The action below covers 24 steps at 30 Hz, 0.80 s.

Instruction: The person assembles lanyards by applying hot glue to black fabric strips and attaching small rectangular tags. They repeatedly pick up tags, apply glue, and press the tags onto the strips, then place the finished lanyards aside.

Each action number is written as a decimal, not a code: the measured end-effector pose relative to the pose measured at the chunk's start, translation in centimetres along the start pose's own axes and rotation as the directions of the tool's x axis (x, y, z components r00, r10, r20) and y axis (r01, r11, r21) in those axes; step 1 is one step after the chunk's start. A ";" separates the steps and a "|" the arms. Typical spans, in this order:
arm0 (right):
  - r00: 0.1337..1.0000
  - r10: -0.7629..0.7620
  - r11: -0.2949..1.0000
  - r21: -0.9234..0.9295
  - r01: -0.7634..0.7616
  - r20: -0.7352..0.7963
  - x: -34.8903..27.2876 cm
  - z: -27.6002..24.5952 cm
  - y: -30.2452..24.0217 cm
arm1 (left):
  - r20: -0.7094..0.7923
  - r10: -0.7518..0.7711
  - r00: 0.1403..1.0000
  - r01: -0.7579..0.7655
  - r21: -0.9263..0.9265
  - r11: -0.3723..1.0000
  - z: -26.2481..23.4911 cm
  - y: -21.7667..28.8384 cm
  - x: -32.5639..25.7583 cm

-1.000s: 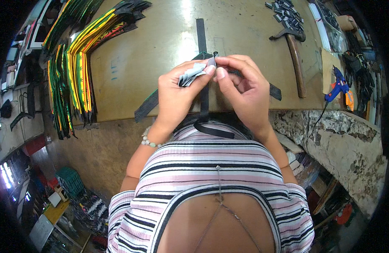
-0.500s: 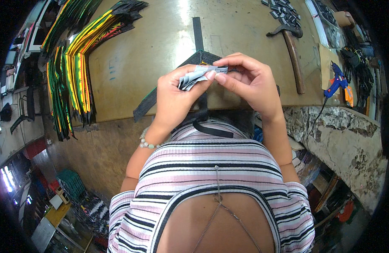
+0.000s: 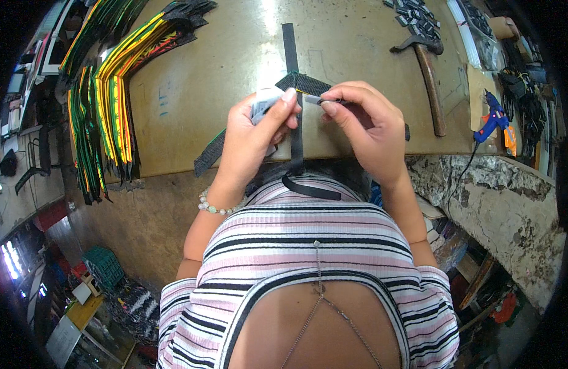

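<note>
My left hand [image 3: 250,132] pinches a small bunch of pale grey-white fabric labels [image 3: 264,103] between thumb and fingers. In my right hand [image 3: 373,132], thumb and forefinger grip a single small grey label [image 3: 312,99], its end pointing toward the left hand. A gap separates the two hands. Beneath them, a bent black woven piece [image 3: 305,82] with a green edge lies on the table, partly covered by my hands. A narrow black strap [image 3: 289,49] runs past its corner toward my body.
Bent strips in yellow, green, red and black [image 3: 115,92] are stacked at left. To the right lies a hammer [image 3: 429,92] with a wooden handle, below a pile of small dark pieces [image 3: 416,19]. A blue glue gun [image 3: 494,118] rests by the table's right edge [image 3: 475,152].
My hands have drawn apart. The right one now holds a single label away from the bunch, which stays in my left hand. More of the black strap shows between them.
</note>
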State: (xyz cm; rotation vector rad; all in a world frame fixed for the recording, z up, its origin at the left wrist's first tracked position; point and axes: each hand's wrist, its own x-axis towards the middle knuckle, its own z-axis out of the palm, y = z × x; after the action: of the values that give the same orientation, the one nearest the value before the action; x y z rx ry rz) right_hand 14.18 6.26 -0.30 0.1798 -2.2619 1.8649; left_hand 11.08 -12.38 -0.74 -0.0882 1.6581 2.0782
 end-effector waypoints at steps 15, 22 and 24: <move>0.980 0.199 0.946 0.258 -0.198 0.023 -0.2 -0.2 -0.6 | 0.009 0.194 0.981 -0.192 0.205 0.960 -0.1 1.1 -0.3; 0.902 0.373 0.818 0.382 -0.431 0.218 0.2 0.0 -0.4 | 0.011 0.221 0.975 -0.215 0.283 0.935 0.2 0.9 -0.6; 0.911 0.362 0.817 0.404 -0.412 0.197 0.3 0.1 -0.3 | -0.009 0.220 0.975 -0.208 0.295 0.933 0.2 0.9 -0.7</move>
State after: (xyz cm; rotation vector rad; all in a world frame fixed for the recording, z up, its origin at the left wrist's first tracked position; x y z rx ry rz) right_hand 13.96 6.14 0.06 -0.1321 -2.0159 2.6307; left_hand 11.34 -12.52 0.36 0.1549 2.0629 1.9645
